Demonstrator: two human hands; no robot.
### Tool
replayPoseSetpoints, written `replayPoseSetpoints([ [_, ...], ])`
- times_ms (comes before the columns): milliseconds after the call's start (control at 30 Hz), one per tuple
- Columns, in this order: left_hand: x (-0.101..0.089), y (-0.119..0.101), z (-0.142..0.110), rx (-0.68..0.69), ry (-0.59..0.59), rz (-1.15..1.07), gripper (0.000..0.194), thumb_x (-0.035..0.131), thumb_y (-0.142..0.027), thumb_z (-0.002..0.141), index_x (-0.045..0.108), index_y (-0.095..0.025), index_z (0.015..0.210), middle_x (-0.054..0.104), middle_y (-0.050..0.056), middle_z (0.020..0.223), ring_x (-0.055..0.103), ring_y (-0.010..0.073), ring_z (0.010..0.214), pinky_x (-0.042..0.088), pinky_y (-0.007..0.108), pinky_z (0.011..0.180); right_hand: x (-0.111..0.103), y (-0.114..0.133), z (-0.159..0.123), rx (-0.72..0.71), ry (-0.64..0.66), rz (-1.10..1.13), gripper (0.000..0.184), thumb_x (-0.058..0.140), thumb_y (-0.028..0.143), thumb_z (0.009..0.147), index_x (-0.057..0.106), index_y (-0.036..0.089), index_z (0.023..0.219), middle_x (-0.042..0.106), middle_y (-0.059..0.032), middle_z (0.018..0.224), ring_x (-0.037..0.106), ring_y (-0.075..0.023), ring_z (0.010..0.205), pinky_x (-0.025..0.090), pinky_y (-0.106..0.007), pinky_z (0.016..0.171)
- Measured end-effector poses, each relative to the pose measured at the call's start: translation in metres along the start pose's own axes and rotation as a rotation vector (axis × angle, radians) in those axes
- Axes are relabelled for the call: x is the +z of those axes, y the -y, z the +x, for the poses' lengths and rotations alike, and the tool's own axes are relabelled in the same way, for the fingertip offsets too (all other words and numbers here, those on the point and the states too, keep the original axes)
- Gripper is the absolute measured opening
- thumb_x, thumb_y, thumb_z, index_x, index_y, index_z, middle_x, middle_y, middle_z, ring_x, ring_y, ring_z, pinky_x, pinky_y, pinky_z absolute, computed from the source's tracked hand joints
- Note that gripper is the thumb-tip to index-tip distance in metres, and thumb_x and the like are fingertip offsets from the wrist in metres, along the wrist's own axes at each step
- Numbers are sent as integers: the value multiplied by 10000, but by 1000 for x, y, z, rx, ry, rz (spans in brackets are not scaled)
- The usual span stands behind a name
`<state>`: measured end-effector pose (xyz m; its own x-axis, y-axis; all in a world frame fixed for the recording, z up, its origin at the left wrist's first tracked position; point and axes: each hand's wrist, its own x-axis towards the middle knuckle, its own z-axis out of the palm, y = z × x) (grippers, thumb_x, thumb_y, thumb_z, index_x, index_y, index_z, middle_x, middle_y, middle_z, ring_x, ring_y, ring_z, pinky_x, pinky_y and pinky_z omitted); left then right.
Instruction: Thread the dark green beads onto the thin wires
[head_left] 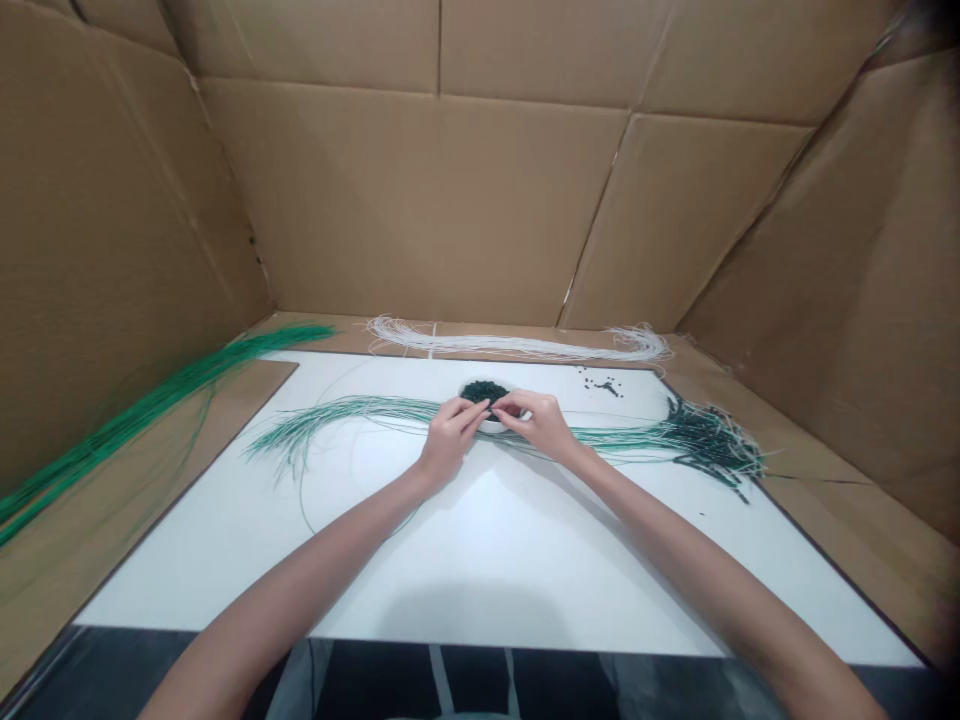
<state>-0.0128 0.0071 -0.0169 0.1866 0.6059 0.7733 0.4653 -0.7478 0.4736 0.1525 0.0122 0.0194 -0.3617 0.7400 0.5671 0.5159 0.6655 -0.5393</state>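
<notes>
My left hand (452,432) and my right hand (537,421) meet over a small white bowl (493,427) heaped with dark green beads (484,391). Thumb and fingers of each hand are pinched, the fingertips almost touching. Whatever sits between them is too small to make out. Behind and beneath the hands lies a bundle of thin green strands (367,405), running left to right across the white board. Its right end carries many dark beaded lengths with pale tips (709,437). One loose strand curves down near my left forearm.
Loose dark beads (606,386) lie at the back right of the white board (517,560). A bundle of white strands (517,347) stretches along the back. Long bright green strands (165,405) lie on the left. Cardboard walls (450,200) enclose the back and sides.
</notes>
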Motion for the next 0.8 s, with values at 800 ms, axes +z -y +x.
replayPoseSetpoints([
  [800,-4,-10,6,-182,-12,9,100,439,-198,809,531,-165,827,500,17,808,433,72,584,391,202,616,-9,-14,33,148,473,-193,167,572,178,646,660,161,786,653,-24,689,571,-126,609,422,-199,588],
])
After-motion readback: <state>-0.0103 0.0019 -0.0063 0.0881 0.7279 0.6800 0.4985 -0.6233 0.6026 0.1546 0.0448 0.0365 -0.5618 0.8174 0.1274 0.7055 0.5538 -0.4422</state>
